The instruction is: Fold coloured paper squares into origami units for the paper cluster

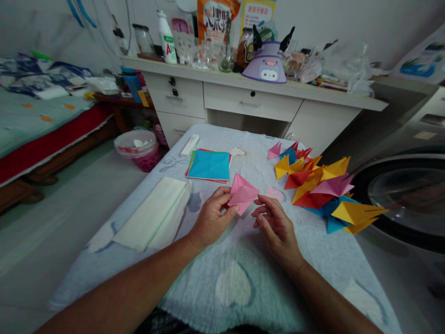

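Observation:
My left hand (216, 214) pinches a folded piece of pink origami paper (244, 194) between thumb and fingers, above the middle of the table. Just to the right of the paper is my right hand (276, 226), its fingers loosely curled and apart, with nothing seen in them. Beyond my left hand lies a stack of square coloured paper (210, 164), blue on top with red and green edges showing. A row of folded origami pieces (314, 183) in yellow, red, pink and blue runs along the table's right side.
A pale tissue pack (155, 214) lies left on the cloth-covered table (233, 284), and a small white box (190, 145) near the far left edge. Behind stands a cluttered white desk (229, 95). A washing machine (413, 195) is right, a pink bin (141, 150) left.

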`<state>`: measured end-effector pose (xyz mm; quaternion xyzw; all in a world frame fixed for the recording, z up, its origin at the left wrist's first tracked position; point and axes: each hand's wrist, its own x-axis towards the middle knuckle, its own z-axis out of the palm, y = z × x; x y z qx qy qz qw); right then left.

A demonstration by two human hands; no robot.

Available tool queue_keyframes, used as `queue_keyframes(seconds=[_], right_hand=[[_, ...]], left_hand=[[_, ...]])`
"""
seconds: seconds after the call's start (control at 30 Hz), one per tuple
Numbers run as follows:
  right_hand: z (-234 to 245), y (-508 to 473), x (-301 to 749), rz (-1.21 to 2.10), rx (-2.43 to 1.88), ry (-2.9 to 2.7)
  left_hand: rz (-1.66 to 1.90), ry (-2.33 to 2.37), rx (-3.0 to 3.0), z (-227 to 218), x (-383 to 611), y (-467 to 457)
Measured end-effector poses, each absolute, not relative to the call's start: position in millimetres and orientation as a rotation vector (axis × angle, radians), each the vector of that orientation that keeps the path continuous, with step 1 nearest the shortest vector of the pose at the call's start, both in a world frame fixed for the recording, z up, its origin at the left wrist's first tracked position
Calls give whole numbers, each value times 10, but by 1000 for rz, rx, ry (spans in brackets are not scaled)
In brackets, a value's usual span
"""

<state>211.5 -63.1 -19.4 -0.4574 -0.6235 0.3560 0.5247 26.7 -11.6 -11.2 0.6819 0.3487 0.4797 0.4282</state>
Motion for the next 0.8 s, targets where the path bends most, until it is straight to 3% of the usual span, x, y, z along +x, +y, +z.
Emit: queue_keyframes(seconds=[0.8], right_hand=[[-150, -638, 2126, 723, -1091, -1662]], left_hand=[[1256, 812, 1855, -117, 265, -130]])
